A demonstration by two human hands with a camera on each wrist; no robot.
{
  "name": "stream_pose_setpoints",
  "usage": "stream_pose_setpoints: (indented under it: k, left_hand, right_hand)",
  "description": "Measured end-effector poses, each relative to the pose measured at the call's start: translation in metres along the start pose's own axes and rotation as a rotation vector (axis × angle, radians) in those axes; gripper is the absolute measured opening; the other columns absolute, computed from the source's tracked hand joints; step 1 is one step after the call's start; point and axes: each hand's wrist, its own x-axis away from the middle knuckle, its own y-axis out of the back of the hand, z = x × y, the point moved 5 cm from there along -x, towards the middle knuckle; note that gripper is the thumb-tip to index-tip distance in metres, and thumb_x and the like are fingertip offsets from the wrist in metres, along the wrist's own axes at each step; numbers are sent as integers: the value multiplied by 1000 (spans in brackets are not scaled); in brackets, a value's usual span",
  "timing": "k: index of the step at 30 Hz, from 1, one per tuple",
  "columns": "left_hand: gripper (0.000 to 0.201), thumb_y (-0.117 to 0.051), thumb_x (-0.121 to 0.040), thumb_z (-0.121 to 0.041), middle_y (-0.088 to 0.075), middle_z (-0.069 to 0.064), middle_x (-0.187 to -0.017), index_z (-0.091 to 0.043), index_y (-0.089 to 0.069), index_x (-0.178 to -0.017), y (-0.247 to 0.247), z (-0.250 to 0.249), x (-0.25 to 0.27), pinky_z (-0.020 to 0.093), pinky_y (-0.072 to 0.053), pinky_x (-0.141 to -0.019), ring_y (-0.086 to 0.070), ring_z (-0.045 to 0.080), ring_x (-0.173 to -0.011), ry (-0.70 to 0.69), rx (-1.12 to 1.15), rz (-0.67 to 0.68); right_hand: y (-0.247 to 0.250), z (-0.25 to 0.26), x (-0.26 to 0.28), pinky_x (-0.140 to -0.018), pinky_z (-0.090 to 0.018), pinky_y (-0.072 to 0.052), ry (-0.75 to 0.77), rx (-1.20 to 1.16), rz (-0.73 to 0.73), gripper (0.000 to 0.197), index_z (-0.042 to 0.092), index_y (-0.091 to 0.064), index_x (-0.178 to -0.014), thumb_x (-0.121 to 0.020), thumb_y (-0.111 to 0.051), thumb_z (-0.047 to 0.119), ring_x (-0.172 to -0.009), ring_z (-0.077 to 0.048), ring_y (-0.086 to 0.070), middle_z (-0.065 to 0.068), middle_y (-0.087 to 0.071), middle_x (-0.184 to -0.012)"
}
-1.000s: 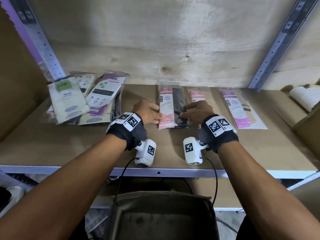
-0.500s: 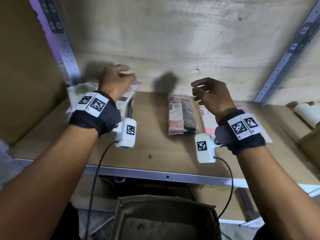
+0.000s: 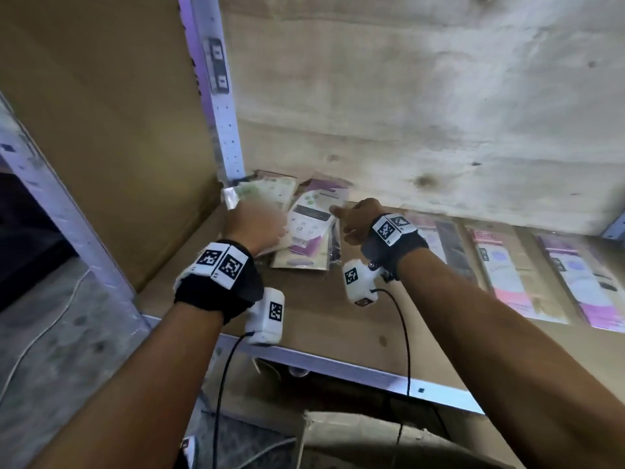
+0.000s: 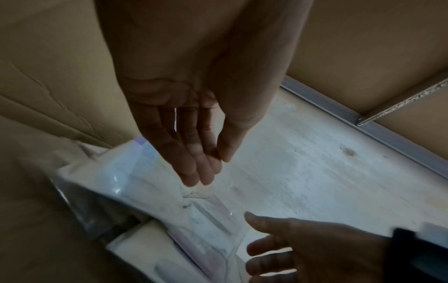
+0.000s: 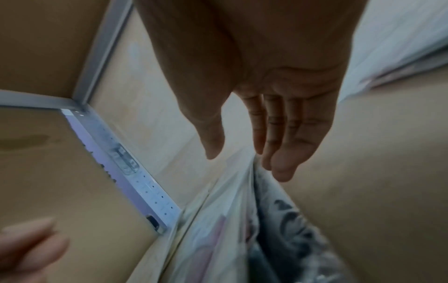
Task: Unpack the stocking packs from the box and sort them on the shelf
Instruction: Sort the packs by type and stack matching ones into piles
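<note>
Both hands are over the loose heap of stocking packs (image 3: pixel 313 228) in the shelf's (image 3: pixel 338 319) back left corner: left hand (image 3: pixel 255 226) with fingers straight and together, holding nothing, right hand (image 3: pixel 356 220) relaxed and empty just beside it. Three more packs (image 3: pixel 504 269) lie in a row along the back edge to the right, and the box (image 3: pixel 372 441) sits below the front edge.

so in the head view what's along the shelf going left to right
metal upright → green pack → left hand → messy pile of packs → right hand → pack with black stocking → pink pack → purple pack
</note>
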Motion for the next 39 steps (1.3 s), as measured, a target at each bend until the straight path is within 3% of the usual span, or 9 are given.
stream_pose_setpoints:
  k: [3,7,12,15,21,26,31,35,39]
  left_hand:
    - [16,-69,-84,-17,-70,-2,-54,-11,-71,-70,0,1,-4,21,-52,-49,-66,9,-46,-9,-27,2]
    - [20,-70,-81,-18,-73,2,-60,-13,-71,-61,-5,-2,-2,36,-62,-70,-73,22,-62,-12,-56,27]
    - [17,-66,-82,-25,-75,0,-65,-15,-75,-70,-7,-15,12,33,-63,-68,-72,17,-59,-59,-105,31]
    - [18,-67,-89,-23,-75,6,-85,-14,-75,-102,-14,-26,22,38,-63,-74,-69,21,-61,-78,4,47]
    - [62,-73,-84,-47,-56,13,-131,-16,-50,-132,-69,-44,61,29,-61,-70,-75,28,-90,170,489,462]
    - [82,-78,-67,-62,-59,23,-127,-8,-53,-124,-115,-65,85,41,-61,-75,-71,39,-101,292,691,703]
    - [50,-70,-86,-44,-75,16,-104,-6,-63,-117,-144,-69,87,32,-62,-70,-75,24,-92,213,727,623]
    - [21,-65,-91,-31,-77,13,-92,-11,-70,-100,-156,-64,93,24,-58,-55,-75,15,-68,214,638,542]
    - [29,-70,-87,-33,-76,14,-95,-11,-67,-106,-163,-64,97,24,-56,-56,-72,19,-77,207,610,581]
  right_hand:
    - [-14,-1,-16,-91,-36,-54,4,120,18,66,9,-60,-121,-75,-74,55,-103,-28,-65,-14,-64,-122]
    - [-23,-11,-25,-99,-46,-50,11,153,6,79,7,-52,-135,-73,-80,47,-115,-36,-61,-17,-61,-129]
    - [4,-6,-10,-62,-29,-59,101,127,-122,27,0,-66,-91,-81,-77,22,-66,-24,-62,-16,-70,-88]
    - [40,-7,13,-74,-44,-61,140,93,-206,19,10,-67,-85,-78,-77,26,-74,-30,-69,-16,-74,-94]
    - [99,-5,92,-66,-32,-58,310,21,-276,18,22,-65,-81,-71,-79,22,-74,-19,-72,3,-73,-77]
    - [105,-5,161,-52,-3,-36,611,358,-287,17,26,-64,-80,-73,-78,18,-64,8,-58,16,-63,-71]
    - [110,-35,180,-75,-19,-26,596,651,-243,39,27,-64,-109,-73,-79,26,-100,-13,-46,3,-53,-107]
    - [135,-61,187,-101,-28,-37,491,381,-74,50,40,-63,-106,-63,-81,55,-119,-10,-43,13,-47,-121]
    - [170,-83,182,-83,-20,-49,368,173,-186,38,30,-62,-110,-80,-74,50,-103,-10,-59,2,-60,-116]
